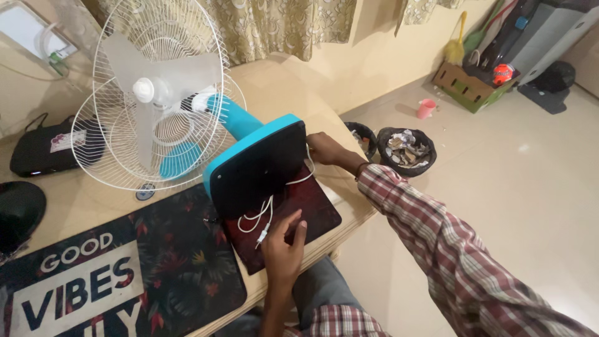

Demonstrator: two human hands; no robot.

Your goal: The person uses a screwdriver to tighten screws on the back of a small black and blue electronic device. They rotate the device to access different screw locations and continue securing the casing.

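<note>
Here, left hand [284,246] pinching white cord [265,215], right hand [326,148] gripping fan base [256,165]; wooden table [293,100], tiled floor [499,187].

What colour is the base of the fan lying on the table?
The fan base is bright blue with a black underside, seen in the head view.

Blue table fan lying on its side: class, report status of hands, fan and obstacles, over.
Left hand fingers on white cord. Right hand grips blue fan base. Fan tipped over on dark red mat; white wire cage rests on table.
</note>
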